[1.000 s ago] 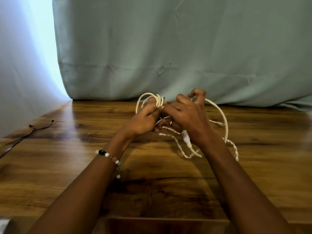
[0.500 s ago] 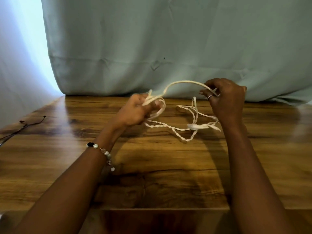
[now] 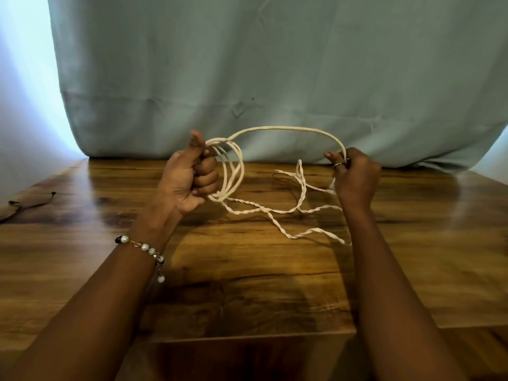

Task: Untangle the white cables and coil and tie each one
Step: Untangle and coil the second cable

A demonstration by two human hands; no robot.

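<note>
Cable [image 3: 286, 128] between two raised fists

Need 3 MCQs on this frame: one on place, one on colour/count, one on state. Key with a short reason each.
1. Where is the black cord?
A. on the table's far left
B. by the right hand
C. in the coil

2. What colour is the curtain?
A. red
B. pale green
C. black

3. How does the left hand hold the coil?
A. flat palm pressing
B. not touching
C. fingers curled round it

Key:
1 A: the black cord lies at the table edge, far left.
2 B: the curtain is pale green.
3 C: the left hand grips the coil; the right hand pinches the cable.
</note>
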